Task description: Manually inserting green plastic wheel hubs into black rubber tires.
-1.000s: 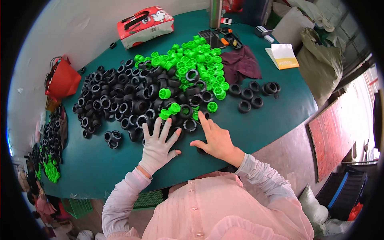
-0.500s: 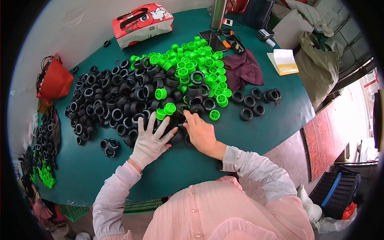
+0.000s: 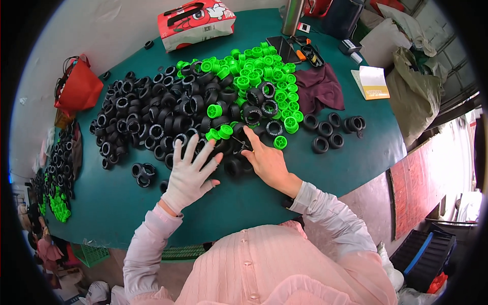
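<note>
Fingers spread, my left hand (image 3: pixel 189 175) in a pale fingerless glove reaches over the near edge of a heap of black toy tyres (image 3: pixel 147 109). My bare right hand (image 3: pixel 269 161) is beside it, index finger stretched forward and thumb apart from it. Dark tyres and a thin dark piece lie by its fingertips; I cannot make out a grip on them, and its other fingers are hidden. Just beyond both hands lie small bright green wheel rims (image 3: pixel 219 133). One more green rim (image 3: pixel 279 142) sits right of my right hand.
More green rims (image 3: pixel 259 63) are heaped behind the tyres on the green table (image 3: pixel 356 147). Several loose tyres (image 3: pixel 324 129) lie right, near a maroon cloth (image 3: pixel 319 89) and a notebook (image 3: pixel 373 82). A red-white box (image 3: pixel 198 25) and metal flask (image 3: pixel 292 18) stand at the back.
The view has shifted, so the table's things appear farther right. My right index finger and thumb are now farther apart. My left hand stays spread and now shows slightly back from the green rims.
</note>
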Tool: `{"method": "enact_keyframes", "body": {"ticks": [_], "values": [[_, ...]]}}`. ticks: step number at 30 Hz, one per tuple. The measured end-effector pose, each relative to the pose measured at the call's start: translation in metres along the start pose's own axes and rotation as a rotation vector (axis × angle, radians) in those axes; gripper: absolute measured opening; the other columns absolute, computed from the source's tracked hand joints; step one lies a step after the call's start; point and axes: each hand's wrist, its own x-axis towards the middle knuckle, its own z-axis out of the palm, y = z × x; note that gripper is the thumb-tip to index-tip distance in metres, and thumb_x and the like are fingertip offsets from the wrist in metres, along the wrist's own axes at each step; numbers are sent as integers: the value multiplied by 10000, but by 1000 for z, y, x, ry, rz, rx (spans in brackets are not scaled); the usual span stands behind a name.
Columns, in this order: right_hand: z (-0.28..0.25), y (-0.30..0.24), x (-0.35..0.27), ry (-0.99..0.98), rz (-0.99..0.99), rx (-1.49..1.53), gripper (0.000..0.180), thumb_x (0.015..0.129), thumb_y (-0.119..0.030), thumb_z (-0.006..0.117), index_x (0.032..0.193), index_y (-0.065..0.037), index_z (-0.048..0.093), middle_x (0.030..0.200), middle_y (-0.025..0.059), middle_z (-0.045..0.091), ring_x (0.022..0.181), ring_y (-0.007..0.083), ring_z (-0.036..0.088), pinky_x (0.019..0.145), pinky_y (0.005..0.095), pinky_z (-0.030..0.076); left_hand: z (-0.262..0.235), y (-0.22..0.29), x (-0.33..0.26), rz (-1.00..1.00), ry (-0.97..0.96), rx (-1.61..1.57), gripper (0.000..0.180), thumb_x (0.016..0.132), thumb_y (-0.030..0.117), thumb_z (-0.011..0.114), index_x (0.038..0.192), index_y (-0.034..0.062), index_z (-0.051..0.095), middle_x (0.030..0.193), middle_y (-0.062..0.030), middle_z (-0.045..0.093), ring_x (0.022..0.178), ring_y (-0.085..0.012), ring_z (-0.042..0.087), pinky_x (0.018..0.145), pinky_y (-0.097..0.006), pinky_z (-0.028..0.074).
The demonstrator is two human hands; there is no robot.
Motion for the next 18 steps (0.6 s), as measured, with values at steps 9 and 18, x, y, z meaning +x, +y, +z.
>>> {"method": "enact_keyframes", "body": {"ticks": [9,18], "values": [[-5,15,-19,-3,-39,-3,784,947,-265,723,1593,-117,306,1022,167,742,795,346,722,668,433,558,0,9,-90,-623,482,3,552,857,25,747,1379,0,571,1392,-207,543,1215,-382,564,1037,-403,471],[-49,36,-26,410,8,-258,390,876,-164,804,1197,-67,604,1001,94,594,787,264,654,689,389,526,26,20,-115,-985,414,-296,736,751,134,877,1377,-19,520,1233,-166,583,1056,-349,593,885,-391,514]]}}
